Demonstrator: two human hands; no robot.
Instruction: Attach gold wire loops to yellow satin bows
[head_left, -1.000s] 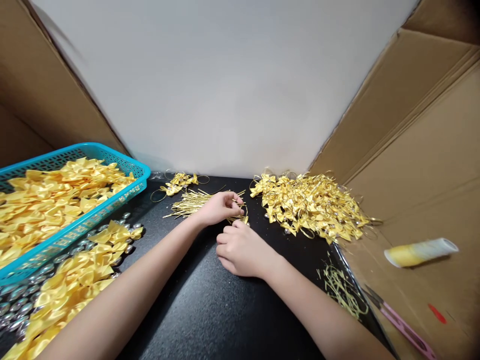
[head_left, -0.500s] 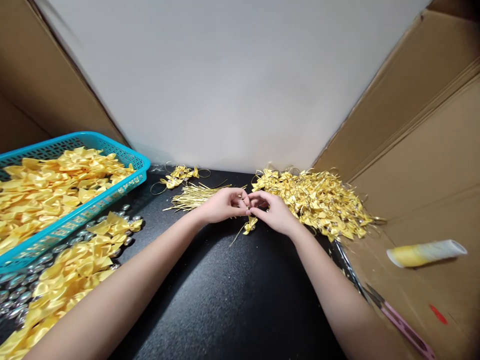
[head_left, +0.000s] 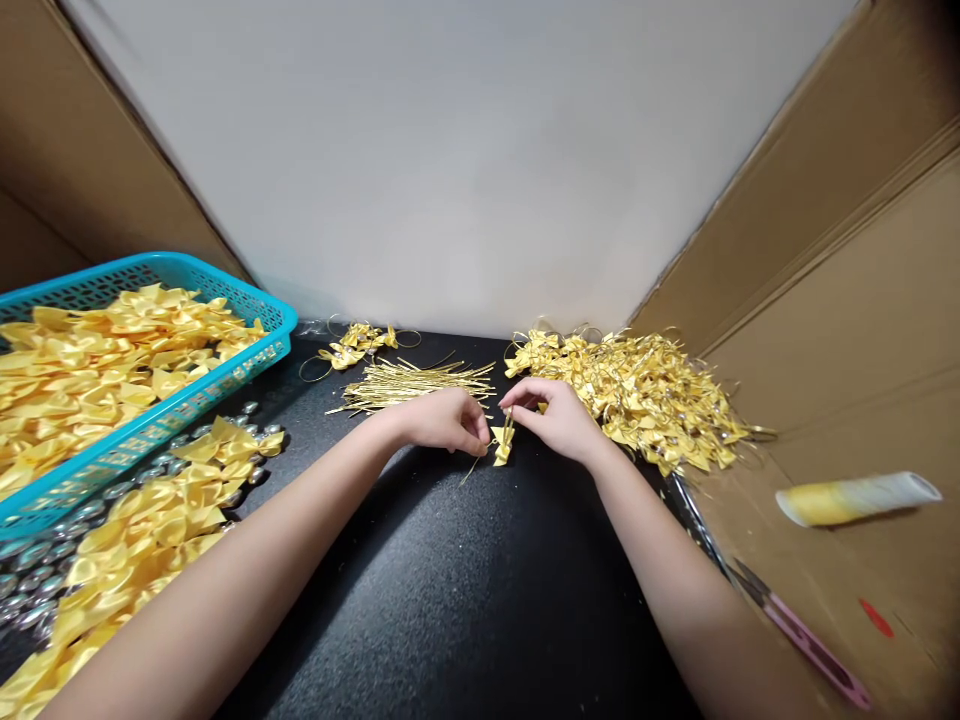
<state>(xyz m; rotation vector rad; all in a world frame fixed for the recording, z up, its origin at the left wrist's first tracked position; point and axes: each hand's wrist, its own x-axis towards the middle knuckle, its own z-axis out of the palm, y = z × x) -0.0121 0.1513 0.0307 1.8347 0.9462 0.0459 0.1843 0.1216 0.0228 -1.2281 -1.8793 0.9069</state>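
Over the black tabletop (head_left: 450, 600), my right hand (head_left: 553, 420) pinches a thin gold cord, with a small yellow ribbon bow (head_left: 502, 447) hanging below the fingertips. Just left of the bow, my left hand (head_left: 450, 422) has its thumb and fingers closed on a thin gold strand (head_left: 472, 468) that trails downward. Behind the left hand lies a bundle of cut gold cords (head_left: 420, 383). A heap of yellow bows with gold loops (head_left: 645, 400) spreads beyond the right hand.
A turquoise basket (head_left: 281, 335) of yellow bows stands at left. Beside it lie loose bows (head_left: 150, 510) and shiny oval beads (head_left: 34, 580). A few looped bows (head_left: 356, 345) rest at the back. Pink-handled scissors (head_left: 810, 645) and a yellow-white tube (head_left: 859, 498) lie right.
My hands have drawn apart from each other. The left moved slightly left and down with the strand, and the bow now hangs upright beneath the right fingers.
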